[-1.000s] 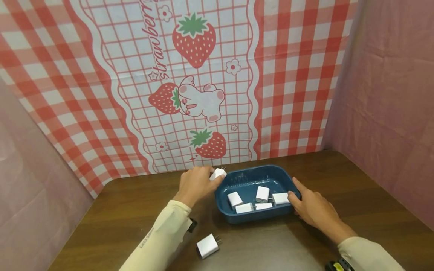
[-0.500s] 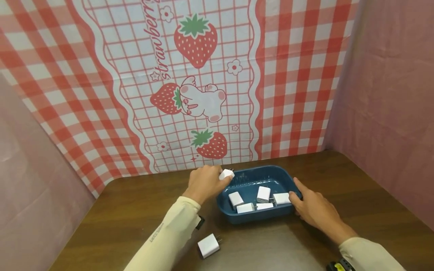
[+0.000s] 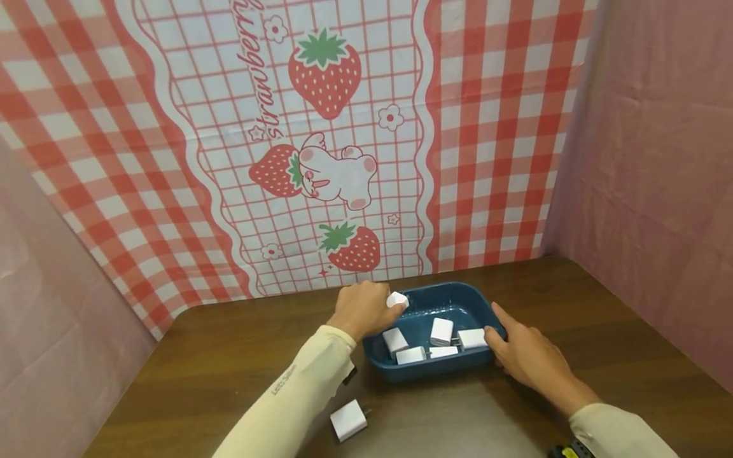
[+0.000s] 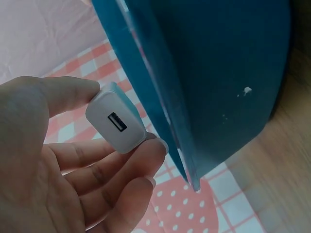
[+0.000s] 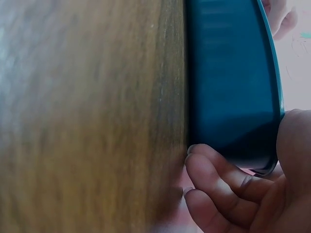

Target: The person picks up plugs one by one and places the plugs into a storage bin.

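My left hand (image 3: 363,310) pinches a white USB charger (image 4: 111,112) between thumb and fingers, above the left back part of a blue plastic tray (image 3: 429,370). The charger's USB port faces the left wrist camera. Inside the tray lie several more white chargers (image 3: 441,331), mostly along the front wall. At the tray's right end my right hand (image 3: 532,356) holds on, its thumb over the rim and its fingers curled under the outside, as the right wrist view shows.
Another white charger (image 3: 348,420), prongs pointing right, lies on the wooden table (image 3: 229,343) in front of the tray. A red checked strawberry cloth (image 3: 343,248) hangs behind the table, with pink cloth (image 3: 653,191) at the sides.
My left hand has moved right with the charger, from beside the tray's left back rim to over its inside. The right hand and the tray stay about where they were.
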Tool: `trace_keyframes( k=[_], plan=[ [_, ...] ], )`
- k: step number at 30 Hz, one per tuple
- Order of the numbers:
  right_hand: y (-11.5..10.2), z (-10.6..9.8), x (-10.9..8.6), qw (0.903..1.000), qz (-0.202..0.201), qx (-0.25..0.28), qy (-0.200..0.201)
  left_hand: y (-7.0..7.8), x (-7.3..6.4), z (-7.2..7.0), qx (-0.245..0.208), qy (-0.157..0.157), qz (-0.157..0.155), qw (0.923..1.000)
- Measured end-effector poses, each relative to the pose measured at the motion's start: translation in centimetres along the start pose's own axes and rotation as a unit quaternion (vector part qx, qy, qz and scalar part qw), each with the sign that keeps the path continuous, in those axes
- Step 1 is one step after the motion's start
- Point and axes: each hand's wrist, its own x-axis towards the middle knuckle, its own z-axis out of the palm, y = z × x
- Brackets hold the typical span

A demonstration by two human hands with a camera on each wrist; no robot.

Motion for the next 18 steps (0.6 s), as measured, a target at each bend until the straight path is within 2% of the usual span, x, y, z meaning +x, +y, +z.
trace_keyframes(
  k=[5, 9, 18],
  plan=[
    [-0.1, -0.2, 0.0, 1.0000, 0.003, 0.001, 0.000, 0.6, 0.8, 0.0, 0.015, -0.018, 0.011, 0.9997],
    [-0.1, -0.2, 0.0, 1.0000, 0.001, 0.002, 0.000, 0.7, 1.3, 0.6, 0.029, -0.040, 0.025, 0.9985],
    [0.0, 0.1, -0.2, 0.9999, -0.002, 0.008, 0.008, 0.9, 2.2, 1.7, 0.046, -0.053, 0.045, 0.9966]
  ],
)
